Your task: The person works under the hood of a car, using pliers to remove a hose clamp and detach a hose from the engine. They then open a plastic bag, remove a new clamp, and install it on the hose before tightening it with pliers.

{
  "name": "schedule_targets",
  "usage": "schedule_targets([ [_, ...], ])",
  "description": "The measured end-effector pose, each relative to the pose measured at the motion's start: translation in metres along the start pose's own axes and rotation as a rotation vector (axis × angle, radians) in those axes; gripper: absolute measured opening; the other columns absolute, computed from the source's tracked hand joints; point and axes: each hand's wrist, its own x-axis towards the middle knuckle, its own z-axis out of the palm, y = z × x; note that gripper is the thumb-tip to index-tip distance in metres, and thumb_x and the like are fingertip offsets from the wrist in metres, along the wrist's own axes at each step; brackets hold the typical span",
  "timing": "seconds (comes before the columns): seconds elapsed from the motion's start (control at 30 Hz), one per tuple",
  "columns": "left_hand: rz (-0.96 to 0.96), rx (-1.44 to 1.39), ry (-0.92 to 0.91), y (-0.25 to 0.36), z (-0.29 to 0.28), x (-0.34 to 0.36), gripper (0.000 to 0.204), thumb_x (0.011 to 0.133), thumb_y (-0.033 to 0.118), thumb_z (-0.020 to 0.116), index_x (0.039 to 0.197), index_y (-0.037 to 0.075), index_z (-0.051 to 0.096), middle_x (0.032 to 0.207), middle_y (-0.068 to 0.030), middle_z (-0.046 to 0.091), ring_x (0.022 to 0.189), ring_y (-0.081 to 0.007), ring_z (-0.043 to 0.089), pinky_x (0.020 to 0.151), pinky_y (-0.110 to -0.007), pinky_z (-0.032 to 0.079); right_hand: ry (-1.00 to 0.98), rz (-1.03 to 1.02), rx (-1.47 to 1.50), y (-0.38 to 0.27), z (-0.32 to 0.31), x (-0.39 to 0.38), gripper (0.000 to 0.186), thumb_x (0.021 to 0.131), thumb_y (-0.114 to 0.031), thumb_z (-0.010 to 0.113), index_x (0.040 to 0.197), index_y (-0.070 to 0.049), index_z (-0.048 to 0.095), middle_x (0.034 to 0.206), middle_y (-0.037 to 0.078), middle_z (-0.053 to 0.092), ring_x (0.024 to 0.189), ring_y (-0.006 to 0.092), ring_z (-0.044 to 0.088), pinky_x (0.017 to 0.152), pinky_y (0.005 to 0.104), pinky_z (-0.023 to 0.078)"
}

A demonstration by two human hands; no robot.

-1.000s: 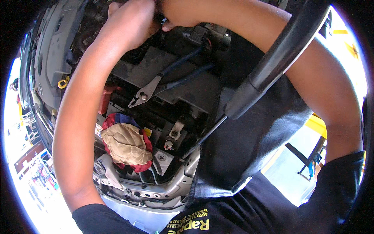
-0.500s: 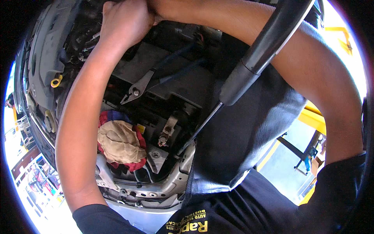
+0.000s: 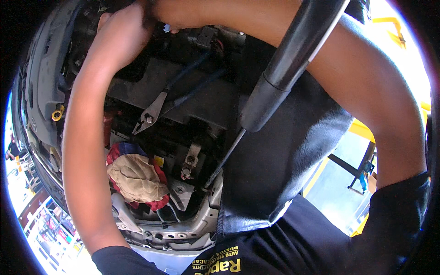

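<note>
Pliers point(image 3: 156, 105) lie near the left hand point(image 3: 120, 35); yellow lettering point(image 3: 233, 266) marks the shirt point(image 3: 286, 238).

The left hand point(image 3: 123, 34) has shifted — now farther left of the pliers point(image 3: 153, 107) than before.

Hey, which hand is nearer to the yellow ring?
Left. In the picture, the left hand is above and to the right of the yellow ring; the right hand, only partly visible, is farther right, by the top edge.
</note>
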Motion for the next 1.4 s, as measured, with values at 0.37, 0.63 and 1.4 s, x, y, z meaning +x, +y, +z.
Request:
schedule_targets([
  [0.37,0.065,-0.048,-0.038,-0.001,-0.002,-0.002,0.021,0.078,0.022,0.073,0.095,0.008,0.073,0.109,-0.0092,0.069,0.118,-0.0320,0.057,0.097,-0.057,0.038,-0.340,-0.123,0.255,0.012,-0.037,0.000,0.024,0.085,-0.023,0.074,0.103,-0.009,0.080,0.101,0.015,0.076,0.094,0.0375,0.073,0.082,0.0492,0.057],
  [0.63,0.061,0.075,-0.008,-0.008,0.016,-0.001,0.015,0.079,0.019,0.069,0.086,0.008,0.074,0.107,-0.0119,0.070,0.113,-0.0337,0.059,0.091,-0.056,0.038,-0.200,0.101,0.187,-0.001,-0.027,-0.008,0.036,0.090,-0.043,0.073,0.092,-0.007,0.078,0.092,0.016,0.075,0.090,0.0366,0.073,0.078,0.0478,0.057],
  [1.4,0.104,-0.012,0.010,-0.002,-0.005,-0.004,0.021,0.078,0.019,0.074,0.095,0.006,0.073,0.109,-0.0154,0.069,0.115,-0.0357,0.058,0.094,-0.057,0.041,-0.223,-0.064,0.217,0.010,-0.042,-0.014,0.035,0.086,-0.037,0.078,0.094,-0.002,0.076,0.091,0.017,0.075,0.091,0.0369,0.073,0.080,0.0482,0.057],
])
